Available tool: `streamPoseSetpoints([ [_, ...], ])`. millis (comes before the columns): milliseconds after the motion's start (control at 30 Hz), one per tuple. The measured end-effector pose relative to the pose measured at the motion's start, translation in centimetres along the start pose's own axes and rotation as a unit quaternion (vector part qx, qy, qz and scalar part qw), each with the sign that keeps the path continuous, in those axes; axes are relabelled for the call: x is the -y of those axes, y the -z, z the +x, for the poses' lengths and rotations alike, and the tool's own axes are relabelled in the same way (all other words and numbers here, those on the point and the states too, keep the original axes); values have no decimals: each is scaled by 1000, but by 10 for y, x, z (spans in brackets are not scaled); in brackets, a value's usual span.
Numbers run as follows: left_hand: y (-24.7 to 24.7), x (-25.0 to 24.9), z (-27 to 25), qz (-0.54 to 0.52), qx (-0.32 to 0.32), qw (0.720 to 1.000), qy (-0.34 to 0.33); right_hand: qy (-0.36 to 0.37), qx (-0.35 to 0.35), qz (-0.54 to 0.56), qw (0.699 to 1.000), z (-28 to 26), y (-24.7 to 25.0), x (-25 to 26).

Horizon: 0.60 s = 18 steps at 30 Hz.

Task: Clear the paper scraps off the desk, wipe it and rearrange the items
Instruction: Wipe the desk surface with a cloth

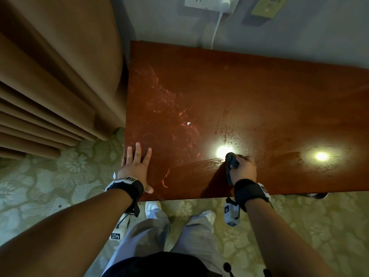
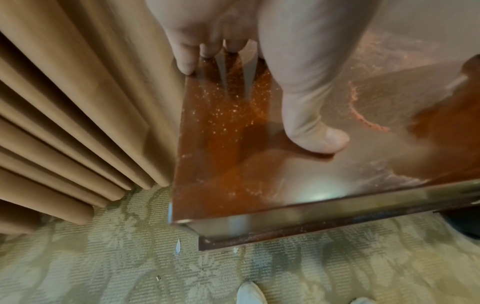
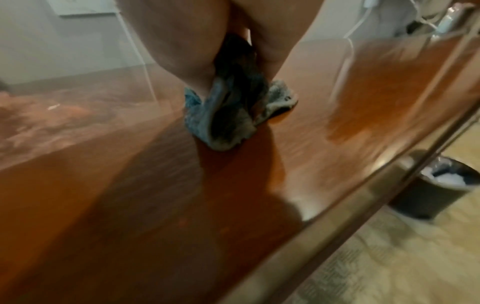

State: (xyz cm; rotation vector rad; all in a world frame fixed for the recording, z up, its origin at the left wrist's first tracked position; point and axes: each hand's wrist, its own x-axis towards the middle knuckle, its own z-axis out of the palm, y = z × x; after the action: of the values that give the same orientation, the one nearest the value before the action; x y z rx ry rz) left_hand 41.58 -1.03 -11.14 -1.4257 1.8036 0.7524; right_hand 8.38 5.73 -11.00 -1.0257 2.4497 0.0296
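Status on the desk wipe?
Left hand flat on desk corner. Right hand grips cloth, pressed to desk near front edge. One paper scrap mid-desk.

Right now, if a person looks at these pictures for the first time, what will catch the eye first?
The glossy red-brown desk dominates the head view, with two bright light reflections near its front edge. The right hand grips a dark cloth on the desk beside one reflection, while the left hand lies flat on the near left corner. One small white paper scrap lies near the middle, among smears.
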Motion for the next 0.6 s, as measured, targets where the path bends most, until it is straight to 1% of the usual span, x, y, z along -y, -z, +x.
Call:
streamPoseSetpoints([
  [67,1,0,2,-1,5,1000,1,15,9,11,1000,-9,-11,17],
  [100,1,0,3,1,6,1000,-1,39,17,8,999,-16,-17,28],
  [167,2,2,3,2,8,1000,-6,124,30,-17,992,-34,-28,53],
  [233,2,2,2,3,7,1000,-7,224,64,-43,972,-56,-40,81],
  [267,3,2,2,5,6,1000,-7,260,90,-54,960,-67,-45,94],
  [333,2,1,1,8,4,1000,-4,305,130,-68,941,-82,-54,113],
  [433,3,-1,2,7,6,1000,6,319,148,-66,934,-83,-61,121],
  [533,4,-3,1,8,8,1000,6,338,160,-74,924,-72,-58,114],
  [567,5,-3,-1,7,8,1000,6,336,156,-75,926,-67,-54,110],
  [600,5,-3,-2,6,9,1000,5,322,145,-70,933,-61,-50,103],
])
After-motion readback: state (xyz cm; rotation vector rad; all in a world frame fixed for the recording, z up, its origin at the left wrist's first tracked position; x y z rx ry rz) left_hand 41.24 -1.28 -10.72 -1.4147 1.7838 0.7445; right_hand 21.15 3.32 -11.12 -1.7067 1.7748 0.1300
